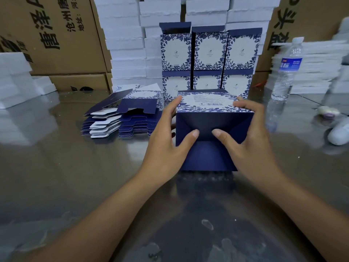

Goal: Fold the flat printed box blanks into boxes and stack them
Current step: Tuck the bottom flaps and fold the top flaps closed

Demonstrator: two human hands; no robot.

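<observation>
Box: a blue floral box is sitting on the shiny table, its dark blue end facing the camera.
Left hand: the left hand is gripping its left side, thumb pressing the end flaps.
Right hand: the right hand is clasping the right side, thumb pressing too.
Blanks: flat blanks are lying just left.
Stack: finished boxes are standing behind.
Bottle: a water bottle is standing to the right.

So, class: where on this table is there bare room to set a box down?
Free: the table left of the flat blanks, up to the foam blocks, and the near strip in front of the held box. Crowded: behind it, where stacked boxes stand, and right, around the water bottle.
</observation>
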